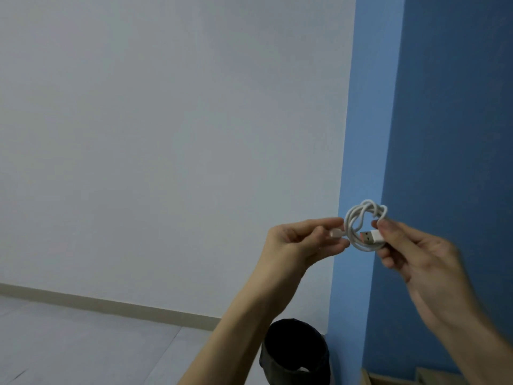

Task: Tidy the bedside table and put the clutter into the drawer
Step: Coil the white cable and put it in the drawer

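Here both hands pinch the coiled cable: left hand its small plug, right hand the USB end, likely keeping loops tidy for the drawer

Light was soft, even and rather dim, with a cool grey cast over the white wall, a little duller toward the top. The blue wall showed a paler face beside a deeper, shaded one. Shadows were faint and diffuse. The right hand was smeared by motion blur; the left hand and the white cable that both hands pinched looked sharper. The inside of the black bin was lost in darkness. The skirting board slanted and the wall corner leaned, bent by the wide lens.
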Available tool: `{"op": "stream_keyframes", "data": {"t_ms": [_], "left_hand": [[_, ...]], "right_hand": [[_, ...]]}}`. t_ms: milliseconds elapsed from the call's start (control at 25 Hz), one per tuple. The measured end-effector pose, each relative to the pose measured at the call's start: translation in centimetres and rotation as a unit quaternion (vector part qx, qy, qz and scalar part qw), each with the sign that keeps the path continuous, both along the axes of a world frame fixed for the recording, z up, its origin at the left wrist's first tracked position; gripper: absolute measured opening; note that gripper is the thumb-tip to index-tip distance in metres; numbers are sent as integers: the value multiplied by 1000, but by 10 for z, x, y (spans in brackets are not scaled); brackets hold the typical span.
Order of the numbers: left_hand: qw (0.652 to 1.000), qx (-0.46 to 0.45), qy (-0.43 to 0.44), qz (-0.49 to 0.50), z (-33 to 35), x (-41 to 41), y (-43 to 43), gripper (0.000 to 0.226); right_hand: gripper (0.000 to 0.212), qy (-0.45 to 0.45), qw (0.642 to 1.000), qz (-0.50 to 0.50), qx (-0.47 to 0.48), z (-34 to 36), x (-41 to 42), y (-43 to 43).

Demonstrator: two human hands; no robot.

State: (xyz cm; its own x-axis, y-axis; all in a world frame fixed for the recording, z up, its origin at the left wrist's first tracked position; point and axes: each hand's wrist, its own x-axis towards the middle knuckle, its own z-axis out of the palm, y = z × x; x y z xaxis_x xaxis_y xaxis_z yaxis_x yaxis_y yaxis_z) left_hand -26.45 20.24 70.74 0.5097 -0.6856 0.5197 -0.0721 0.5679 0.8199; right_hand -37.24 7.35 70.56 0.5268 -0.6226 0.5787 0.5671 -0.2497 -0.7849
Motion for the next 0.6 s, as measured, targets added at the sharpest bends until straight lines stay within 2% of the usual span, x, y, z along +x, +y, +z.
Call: {"op": "stream_keyframes", "data": {"t_ms": [80,200,400,600], "left_hand": [[1000,-7,-17,22,-1,-4,-6,21],[999,-1,-19,36,-1,-9,-16,18],[998,42,-38,31,-9,-8,-28,26],[994,71,-29,75,-19,-12,-40,22]], "right_hand": [[32,-1,1000,-4,18,-2,2,1],[35,5,1000,-18,22,-5,3,3],[29,0,999,-38,-9,-18,2,7],[69,19,996,-75,-40,-44,0,5]]}}
